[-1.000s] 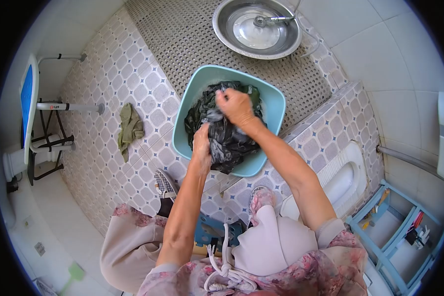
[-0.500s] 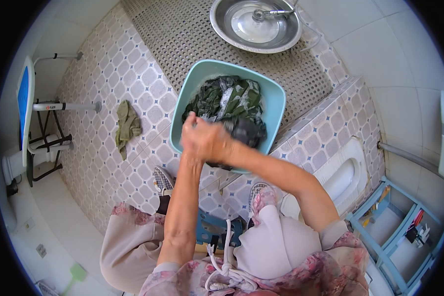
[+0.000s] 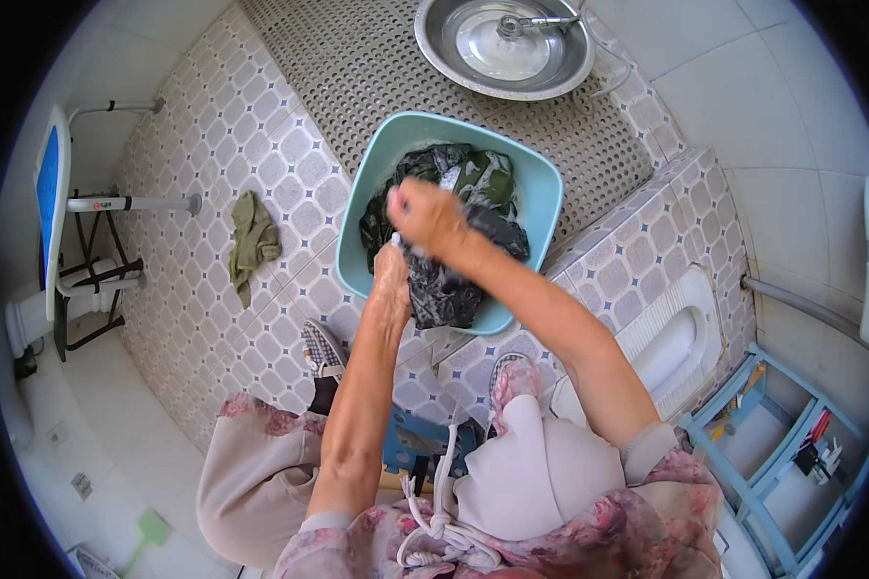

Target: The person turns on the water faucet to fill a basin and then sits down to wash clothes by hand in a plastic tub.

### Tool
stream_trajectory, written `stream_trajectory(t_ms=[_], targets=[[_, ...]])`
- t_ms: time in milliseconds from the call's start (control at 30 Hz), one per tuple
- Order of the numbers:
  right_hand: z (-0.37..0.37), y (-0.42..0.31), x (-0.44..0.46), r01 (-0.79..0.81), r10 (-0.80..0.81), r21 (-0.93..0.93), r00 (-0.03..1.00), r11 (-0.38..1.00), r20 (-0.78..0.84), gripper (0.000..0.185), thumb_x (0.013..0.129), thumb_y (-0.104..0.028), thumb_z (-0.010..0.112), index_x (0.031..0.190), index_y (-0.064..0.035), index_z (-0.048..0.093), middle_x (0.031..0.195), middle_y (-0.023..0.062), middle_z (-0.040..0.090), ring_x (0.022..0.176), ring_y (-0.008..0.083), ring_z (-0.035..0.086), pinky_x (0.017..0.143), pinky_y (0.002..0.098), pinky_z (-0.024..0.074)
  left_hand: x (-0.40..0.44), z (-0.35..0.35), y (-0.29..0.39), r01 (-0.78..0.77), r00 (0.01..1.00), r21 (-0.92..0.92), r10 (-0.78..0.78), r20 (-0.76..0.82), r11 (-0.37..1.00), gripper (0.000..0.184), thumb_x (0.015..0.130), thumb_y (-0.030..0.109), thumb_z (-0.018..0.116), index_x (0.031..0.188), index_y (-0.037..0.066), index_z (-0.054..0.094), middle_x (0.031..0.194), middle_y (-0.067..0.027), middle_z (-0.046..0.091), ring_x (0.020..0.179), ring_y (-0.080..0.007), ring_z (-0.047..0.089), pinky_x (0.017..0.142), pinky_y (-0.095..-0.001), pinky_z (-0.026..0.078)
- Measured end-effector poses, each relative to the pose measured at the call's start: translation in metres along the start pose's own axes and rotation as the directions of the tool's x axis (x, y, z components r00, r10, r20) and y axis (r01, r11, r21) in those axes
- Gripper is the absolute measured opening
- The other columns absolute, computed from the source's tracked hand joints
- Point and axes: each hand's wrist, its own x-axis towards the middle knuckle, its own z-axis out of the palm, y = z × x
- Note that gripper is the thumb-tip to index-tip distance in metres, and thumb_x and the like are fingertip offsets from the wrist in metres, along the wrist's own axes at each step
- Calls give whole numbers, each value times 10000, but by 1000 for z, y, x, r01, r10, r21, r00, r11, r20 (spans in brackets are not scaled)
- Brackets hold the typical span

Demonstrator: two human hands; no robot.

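A light-blue square basin point(image 3: 543, 207) holds dark, soapy wet cloth point(image 3: 444, 289) and a dark green patch of fabric point(image 3: 488, 183). My left hand point(image 3: 390, 276) is closed around part of the dark cloth at the basin's near-left side. Just above it and to the right, my right hand point(image 3: 429, 220) is curled into a fist over the cloth, slightly blurred. Whatever lies within its fingers is hidden. White suds show on the cloth and between the two hands.
A steel bowl point(image 3: 582, 60) with a shower head point(image 3: 512, 26) sits on a perforated mat point(image 3: 309, 58). An olive rag point(image 3: 252, 246) lies on the tiled floor. A blue-seated folding chair point(image 3: 50, 203) stands left; a squat toilet point(image 3: 676, 347) and blue rack point(image 3: 743, 482) are right.
From beside my left hand half a second ago, my right hand has moved up and away over the basin. My left hand has shifted slightly, and the dark cloth has changed shape.
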Motion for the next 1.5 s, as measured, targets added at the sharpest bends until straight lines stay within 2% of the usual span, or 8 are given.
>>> stream_trajectory(t_ms=[267,400,633,967,1100,1233,1300,1500], targets=[[-29,60,33,-368,372,-89,838,925,398,441,879,-457,609,806,-30,696,777,228,679,740,418,658,712,471,526,0,-16,40,-338,939,480,326,113,809,587,905,481,623,1176,-39,635,1107,-150,662,1013,-272,635,867,-382,482],[-55,21,51,-558,329,175,683,811,651,454,917,-429,633,839,19,647,718,96,620,714,152,569,730,300,483,-34,17,75,-521,833,820,349,429,235,504,858,356,701,1114,-75,653,924,-87,672,830,-155,599,764,-295,479],[-100,41,26,-364,96,125,531,923,842,547,788,-443,755,1085,0,633,947,154,680,902,200,641,823,321,489,-35,5,83,-523,842,349,410,349,777,279,865,225,715,945,-42,693,834,-35,678,728,-91,598,680,-255,472],[-83,31,-6,-372,261,490,923,789,282,216,850,-77,583,1048,-33,661,1003,93,667,968,182,627,881,306,484,17,-14,29,-251,957,-325,285,62,912,395,798,14,610,1189,-12,556,1001,-140,665,959,-272,658,882,-391,542],[-78,-52,-18,-131,77,145,942,981,327,139,837,-241,697,864,-112,654,861,85,642,807,256,658,673,352,543,44,-18,16,-264,964,-399,239,-113,878,262,852,191,511,1031,10,572,845,-124,619,785,-273,612,722,-385,538],[-23,-32,-40,254,-234,-122,960,960,156,187,874,-269,646,796,-106,596,810,76,630,684,235,660,539,336,540,65,-51,-4,112,805,-469,197,559,876,328,934,360,487,861,72,624,783,-98,635,678,-274,609,655,-394,516],[-19,6,-18,-195,209,-87,953,977,218,184,927,-247,567,849,-81,548,753,153,658,648,319,674,551,435,538,-7,38,20,-35,995,-358,1,-95,933,318,947,338,506,967,64,666,872,-113,686,762,-279,669,733,-408,555],[-30,-38,-34,-11,46,-152,971,988,234,212,884,-280,605,909,-74,564,702,144,653,658,320,690,529,424,549,22,4,9,-253,967,3,253,-25,967,236,948,289,530,917,80,636,829,-71,652,762,-218,650,715,-367,542]])
